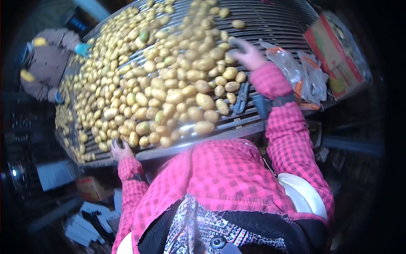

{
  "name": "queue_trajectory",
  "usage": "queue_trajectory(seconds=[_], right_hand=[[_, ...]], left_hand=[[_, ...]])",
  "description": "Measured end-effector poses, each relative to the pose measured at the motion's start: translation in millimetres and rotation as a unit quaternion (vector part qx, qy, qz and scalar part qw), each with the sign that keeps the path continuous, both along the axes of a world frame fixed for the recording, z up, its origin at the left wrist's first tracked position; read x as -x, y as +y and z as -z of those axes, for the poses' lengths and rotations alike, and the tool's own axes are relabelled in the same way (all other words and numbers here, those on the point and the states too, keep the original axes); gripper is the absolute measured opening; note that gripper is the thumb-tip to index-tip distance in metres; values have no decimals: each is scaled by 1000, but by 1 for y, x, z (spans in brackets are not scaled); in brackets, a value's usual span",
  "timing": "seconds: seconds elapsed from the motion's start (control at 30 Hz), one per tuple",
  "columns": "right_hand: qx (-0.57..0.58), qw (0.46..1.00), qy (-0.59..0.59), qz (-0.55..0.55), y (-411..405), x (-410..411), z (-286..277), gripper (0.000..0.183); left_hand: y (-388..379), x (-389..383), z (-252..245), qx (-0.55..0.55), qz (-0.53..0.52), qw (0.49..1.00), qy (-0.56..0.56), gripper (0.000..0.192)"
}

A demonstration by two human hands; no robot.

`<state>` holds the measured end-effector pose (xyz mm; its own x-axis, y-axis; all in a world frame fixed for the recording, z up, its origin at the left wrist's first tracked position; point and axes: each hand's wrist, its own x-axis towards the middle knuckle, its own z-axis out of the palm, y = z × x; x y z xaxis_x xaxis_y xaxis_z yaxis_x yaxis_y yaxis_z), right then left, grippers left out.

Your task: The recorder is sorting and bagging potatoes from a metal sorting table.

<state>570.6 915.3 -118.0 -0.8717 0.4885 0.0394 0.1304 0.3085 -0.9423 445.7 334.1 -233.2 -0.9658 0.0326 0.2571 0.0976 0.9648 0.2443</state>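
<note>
Many yellow potatoes (174, 95) lie spread over a slatted sorting table (266, 19). My left hand (121, 150) rests at the near edge, its fingertips against potatoes; whether it grips one cannot be told. Over the right side of the heap, my right hand (246, 54) reaches out with fingers spread beside several potatoes, slightly blurred. A dark blue utility knife (241, 98) lies on the slats below my right hand, next to the potatoes. A few potatoes, such as a greenish one (144, 35), show green skin.
Crumpled clear plastic bags (293, 71) lie right of my right hand. Beyond them stands a red and brown cardboard box (339, 60) lined with plastic. A co-worker (47, 63) in teal gloves works at the far left. Another carton (92, 189) and white flat pieces (84, 227) lie below left.
</note>
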Motion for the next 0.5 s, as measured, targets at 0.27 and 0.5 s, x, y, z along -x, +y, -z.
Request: queue_trajectory(seconds=[0.27,0.5], right_hand=[[-527,809,-230,-122,-47,116,58,51],[-554,803,-170,-140,-53,97,79,46]], left_hand=[[6,6,2,-21,3,1000,22,40],[2,4,-1,-52,-9,998,30,40]])
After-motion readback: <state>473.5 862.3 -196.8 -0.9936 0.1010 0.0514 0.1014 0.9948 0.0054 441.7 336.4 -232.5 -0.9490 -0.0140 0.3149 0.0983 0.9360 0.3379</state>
